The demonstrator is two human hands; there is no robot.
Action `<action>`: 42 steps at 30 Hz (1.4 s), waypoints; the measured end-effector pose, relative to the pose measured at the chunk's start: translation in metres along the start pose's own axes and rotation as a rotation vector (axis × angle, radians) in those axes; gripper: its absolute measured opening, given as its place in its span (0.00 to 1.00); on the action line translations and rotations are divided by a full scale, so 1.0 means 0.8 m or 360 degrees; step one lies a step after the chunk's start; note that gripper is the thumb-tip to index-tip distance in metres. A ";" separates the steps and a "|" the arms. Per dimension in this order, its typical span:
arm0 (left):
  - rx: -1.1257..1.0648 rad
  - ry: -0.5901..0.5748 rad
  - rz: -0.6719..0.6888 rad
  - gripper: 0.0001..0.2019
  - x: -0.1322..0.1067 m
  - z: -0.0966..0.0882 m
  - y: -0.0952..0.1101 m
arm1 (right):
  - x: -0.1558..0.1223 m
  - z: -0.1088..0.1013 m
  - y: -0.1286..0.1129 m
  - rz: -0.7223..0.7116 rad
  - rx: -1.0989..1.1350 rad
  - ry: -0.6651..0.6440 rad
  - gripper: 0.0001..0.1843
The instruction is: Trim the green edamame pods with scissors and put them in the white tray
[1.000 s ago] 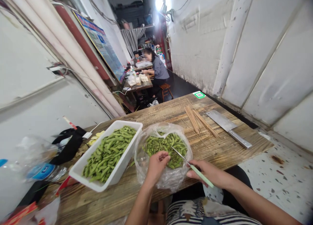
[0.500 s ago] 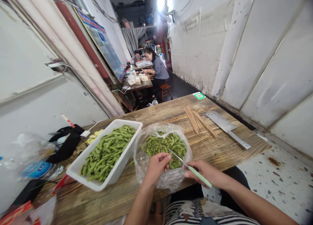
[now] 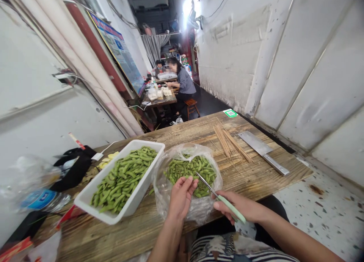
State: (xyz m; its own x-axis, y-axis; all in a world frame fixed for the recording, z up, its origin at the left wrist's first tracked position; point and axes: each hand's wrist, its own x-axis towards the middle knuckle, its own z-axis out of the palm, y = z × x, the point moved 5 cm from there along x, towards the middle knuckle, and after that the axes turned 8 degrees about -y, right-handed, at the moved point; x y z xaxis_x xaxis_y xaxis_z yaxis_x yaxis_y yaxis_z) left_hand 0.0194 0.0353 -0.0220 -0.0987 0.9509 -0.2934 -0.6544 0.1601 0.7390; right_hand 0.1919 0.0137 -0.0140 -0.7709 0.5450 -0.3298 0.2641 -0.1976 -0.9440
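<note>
My right hand (image 3: 237,205) grips a pair of scissors (image 3: 231,209) with pale green handles, its blades pointing up and left over a clear plastic bag (image 3: 162,190). Inside the bag lie many green edamame pods (image 3: 206,165). My left hand (image 3: 181,197) is over the bag's near left side, palm turned up, its fingers curled and pressed together near the blade tips. What those fingers hold, if anything, is too small to make out. Left of the bag stands a white plastic tub (image 3: 136,195) holding more edamame pods (image 3: 126,178).
A cleaver (image 3: 256,142) and a bundle of thin wooden sticks (image 3: 230,142) lie on the wooden table (image 3: 196,133) to the right. Bags and a plastic bottle (image 3: 45,200) crowd the left side. Farther back, a person (image 3: 184,80) sits at another table.
My left hand has turned palm upward and its fingers have shifted. The scissor blades look slightly wider apart. The view has shifted a little.
</note>
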 end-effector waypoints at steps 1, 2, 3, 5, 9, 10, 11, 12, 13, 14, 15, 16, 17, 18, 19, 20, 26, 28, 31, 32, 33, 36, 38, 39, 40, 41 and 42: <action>0.0001 -0.0006 -0.0001 0.10 -0.001 0.002 -0.002 | 0.001 0.001 -0.001 -0.0003 0.0018 0.0005 0.24; 0.0002 -0.0008 -0.0002 0.10 -0.003 0.003 -0.004 | 0.002 0.001 -0.002 -0.0009 0.0038 0.0008 0.23; 0.0001 -0.0003 -0.0004 0.09 -0.004 0.004 -0.007 | 0.003 0.002 -0.003 -0.0017 0.0055 0.0008 0.23; -0.0007 0.0004 -0.0018 0.10 -0.005 0.004 -0.011 | 0.005 0.001 -0.004 -0.0029 0.0073 0.0019 0.22; 0.0011 -0.0004 -0.0033 0.10 0.001 -0.006 -0.008 | 0.007 -0.004 -0.002 0.0009 0.0165 0.0106 0.23; 0.0041 0.0012 0.0008 0.10 0.004 -0.011 -0.002 | 0.007 -0.006 -0.001 0.0014 0.0192 0.0132 0.23; 0.0082 0.0033 0.0062 0.10 0.008 -0.016 0.006 | 0.006 -0.009 0.000 0.0010 0.0206 0.0155 0.23; 0.0128 0.0048 0.0111 0.09 0.012 -0.021 0.014 | 0.005 -0.011 0.000 0.0000 0.0207 0.0170 0.22; 0.0178 0.0047 0.0142 0.09 0.016 -0.025 0.022 | 0.004 -0.012 0.000 -0.0013 0.0203 0.0177 0.22; 0.0236 0.0023 0.0147 0.09 0.020 -0.027 0.028 | 0.003 -0.014 0.000 -0.0024 0.0197 0.0175 0.22; 0.0316 -0.0013 0.0134 0.08 0.025 -0.029 0.031 | 0.002 -0.015 0.000 -0.0032 0.0193 0.0170 0.22; 0.0436 -0.0044 0.0120 0.07 0.029 -0.030 0.033 | 0.002 -0.016 0.001 -0.0033 0.0192 0.0165 0.22; 0.0619 -0.0068 0.0123 0.06 0.033 -0.030 0.034 | 0.001 -0.016 0.003 -0.0029 0.0194 0.0159 0.22; 0.0876 -0.0068 0.0152 0.06 0.037 -0.029 0.035 | 0.001 -0.016 0.004 -0.0026 0.0194 0.0152 0.21; 0.1193 -0.0048 0.0198 0.05 0.040 -0.028 0.034 | 0.001 -0.016 0.005 -0.0027 0.0192 0.0147 0.21; 0.1536 -0.0018 0.0245 0.06 0.043 -0.027 0.032 | 0.001 -0.016 0.006 -0.0031 0.0189 0.0141 0.21; 0.2745 0.0207 0.0370 0.10 0.057 -0.015 0.016 | -0.001 -0.018 0.010 -0.0017 0.0139 0.0179 0.20; 0.2845 0.0197 0.0323 0.08 0.062 -0.017 0.016 | -0.002 -0.019 0.011 -0.0004 0.0119 0.0178 0.20; 0.2680 0.0045 0.0202 0.07 0.066 -0.025 0.018 | -0.002 -0.019 0.013 0.0018 0.0112 0.0170 0.20; 0.2545 -0.0011 0.0210 0.07 0.065 -0.027 0.020 | -0.002 -0.020 0.014 0.0024 0.0105 0.0174 0.21; 0.2392 -0.0059 0.0245 0.07 0.062 -0.029 0.022 | -0.002 -0.020 0.014 0.0027 0.0096 0.0176 0.21; 0.1961 -0.0137 0.0348 0.09 0.049 -0.028 0.030 | 0.000 -0.019 0.013 0.0018 0.0060 0.0140 0.22; 0.1749 -0.0205 0.0260 0.12 0.040 -0.025 0.029 | 0.001 -0.017 0.010 0.0004 0.0025 0.0099 0.21; 0.1663 -0.0230 0.0191 0.13 0.037 -0.024 0.028 | 0.002 -0.017 0.009 -0.0002 0.0006 0.0084 0.21; 0.1591 -0.0238 0.0126 0.14 0.033 -0.023 0.027 | 0.002 -0.017 0.008 -0.0007 -0.0012 0.0079 0.20; 0.1531 -0.0228 0.0071 0.15 0.031 -0.023 0.027 | 0.002 -0.018 0.007 -0.0010 -0.0026 0.0081 0.20; 0.1476 -0.0204 0.0034 0.17 0.029 -0.023 0.028 | 0.002 -0.019 0.006 -0.0014 -0.0038 0.0088 0.20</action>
State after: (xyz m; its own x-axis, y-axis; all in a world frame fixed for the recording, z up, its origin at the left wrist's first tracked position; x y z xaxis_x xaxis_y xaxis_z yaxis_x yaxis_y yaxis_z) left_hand -0.0117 0.0559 -0.0234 0.0155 0.9691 -0.2460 0.2115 0.2373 0.9481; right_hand 0.2005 0.0258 -0.0193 -0.7401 0.5912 -0.3205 0.2714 -0.1734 -0.9467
